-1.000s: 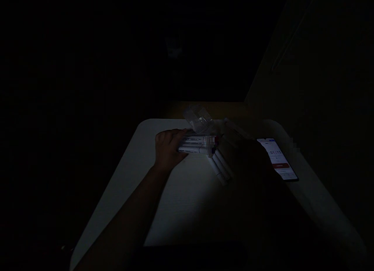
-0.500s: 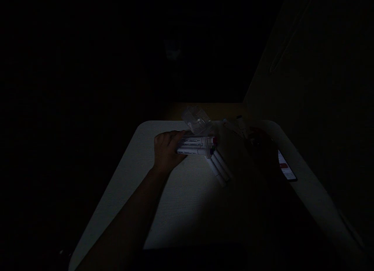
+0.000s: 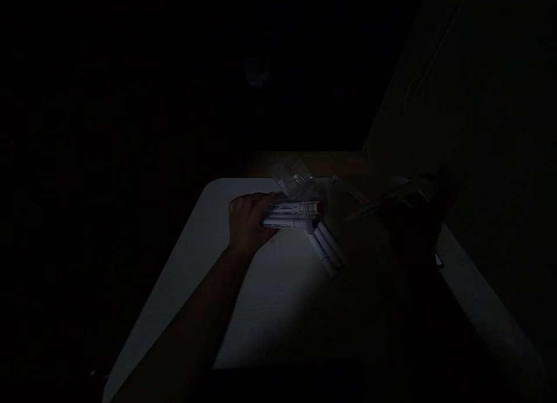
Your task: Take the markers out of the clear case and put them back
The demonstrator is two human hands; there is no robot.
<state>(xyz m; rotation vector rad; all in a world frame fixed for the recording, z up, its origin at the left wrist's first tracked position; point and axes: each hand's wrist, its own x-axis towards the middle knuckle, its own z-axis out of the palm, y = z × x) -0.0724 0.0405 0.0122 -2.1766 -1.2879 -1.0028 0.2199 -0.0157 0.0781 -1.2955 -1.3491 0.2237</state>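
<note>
In the head view, the left hand has its fingers clamped around a clear, rectangular plastic case of cylindrical white markers on the smooth, pale worktop. At least two loose markers slant beside its open end. The shadowed right hand is near the worktop's right edge, finger state indiscernible; open surface stretches left of the case.

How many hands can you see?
2: the left hand grips the clear plastic marker case; the right hand, a dark shape, is over the table's right side. Darkness could hide more.
</note>
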